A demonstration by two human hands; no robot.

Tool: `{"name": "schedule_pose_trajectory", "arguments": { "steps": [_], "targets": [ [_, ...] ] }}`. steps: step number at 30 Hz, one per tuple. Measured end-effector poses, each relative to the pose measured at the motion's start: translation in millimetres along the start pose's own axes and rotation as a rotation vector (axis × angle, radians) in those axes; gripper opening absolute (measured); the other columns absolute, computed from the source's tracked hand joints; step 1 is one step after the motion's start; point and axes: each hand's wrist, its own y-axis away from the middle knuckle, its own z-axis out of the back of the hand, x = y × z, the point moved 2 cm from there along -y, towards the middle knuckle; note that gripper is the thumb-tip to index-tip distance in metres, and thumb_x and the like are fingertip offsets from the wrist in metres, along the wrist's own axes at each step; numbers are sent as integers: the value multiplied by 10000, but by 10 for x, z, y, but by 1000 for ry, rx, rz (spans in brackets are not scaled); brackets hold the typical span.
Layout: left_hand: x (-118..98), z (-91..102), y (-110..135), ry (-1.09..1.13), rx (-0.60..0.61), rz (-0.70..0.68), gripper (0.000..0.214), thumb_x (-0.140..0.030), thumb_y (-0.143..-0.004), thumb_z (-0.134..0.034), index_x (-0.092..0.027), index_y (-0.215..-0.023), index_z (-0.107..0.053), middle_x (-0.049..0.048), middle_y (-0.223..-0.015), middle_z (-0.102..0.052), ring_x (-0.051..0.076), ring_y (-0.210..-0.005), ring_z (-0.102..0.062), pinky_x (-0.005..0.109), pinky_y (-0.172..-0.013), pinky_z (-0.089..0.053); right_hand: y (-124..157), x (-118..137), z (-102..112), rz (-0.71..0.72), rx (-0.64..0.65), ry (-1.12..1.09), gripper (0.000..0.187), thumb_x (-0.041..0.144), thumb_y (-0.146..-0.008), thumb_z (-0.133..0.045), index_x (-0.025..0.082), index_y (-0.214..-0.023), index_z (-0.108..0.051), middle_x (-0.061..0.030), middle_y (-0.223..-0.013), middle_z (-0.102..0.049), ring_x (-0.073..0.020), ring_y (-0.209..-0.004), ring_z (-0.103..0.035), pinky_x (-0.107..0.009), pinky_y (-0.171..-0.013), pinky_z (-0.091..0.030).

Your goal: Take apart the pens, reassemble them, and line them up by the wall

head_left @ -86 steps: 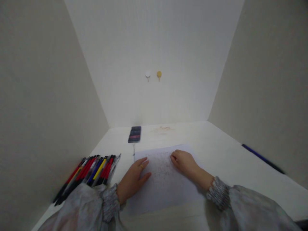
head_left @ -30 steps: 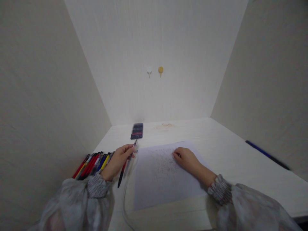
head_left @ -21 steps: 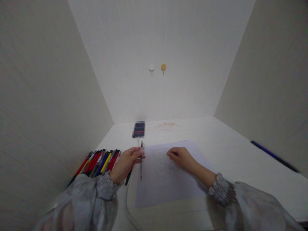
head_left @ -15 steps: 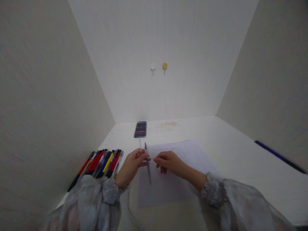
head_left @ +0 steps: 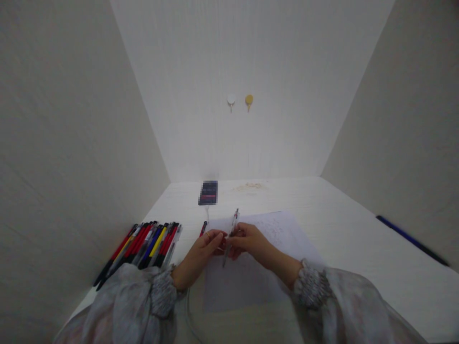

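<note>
A slim clear gel pen (head_left: 234,220) with a dark tip end stands slanted over the paper, between my two hands. My right hand (head_left: 253,240) pinches its barrel with thumb and fingers. From the other side, the closed fingertips of my left hand (head_left: 205,247) meet the same pen at its lower half; a ring shows on one finger. Just behind my left hand lies a red and black pen (head_left: 203,228), partly hidden by it. Beneath both hands is a white sheet of paper (head_left: 247,282) with faint scribbles at its upper right.
Several red, yellow, blue and clear pens (head_left: 154,243) lie in a row at the left. A phone-like dark device (head_left: 208,192), blurred out, lies at the back, with a white cable (head_left: 188,310) nearer me. A long blue-black pen (head_left: 412,240) lies along the right wall. Two hooks (head_left: 248,100) are on the back wall.
My right hand has come left and taken hold of the pen, which has tilted to the right. My left hand has lowered slightly, and the red pen behind it has come into view.
</note>
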Motion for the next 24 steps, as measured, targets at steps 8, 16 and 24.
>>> {"name": "schedule_pose_trajectory", "arguments": {
  "steps": [8,16,24],
  "targets": [
    [-14,-12,16,65,10,72,244,-315,-651,-603,-141,-817,-562,19,-678,-602,115,-554,-550,240,-554,-417,126,44,111,137,-94,-184,195,225,-590,-625,139,-712,-501,-7,-622,-611,-122,-565,-588,-274,-586,-469],
    [-22,147,-33,129,-212,-75,191,-165,-569,-670,-145,-743,-593,-26,-630,-581,83,-604,-516,199,-591,-389,229,81,218,87,-145,-159,280,421,-701,-494,141,-697,-506,7,-537,-562,-109,-422,-534,-258,-424,-438],
    [-14,138,-48,438,-201,-31,217,-120,-596,-657,-140,-807,-608,-13,-703,-592,63,-652,-547,168,-671,-429,290,8,352,-47,-89,-25,276,399,-658,-556,126,-678,-517,8,-513,-567,-95,-378,-516,-225,-390,-397]
  ]
}}
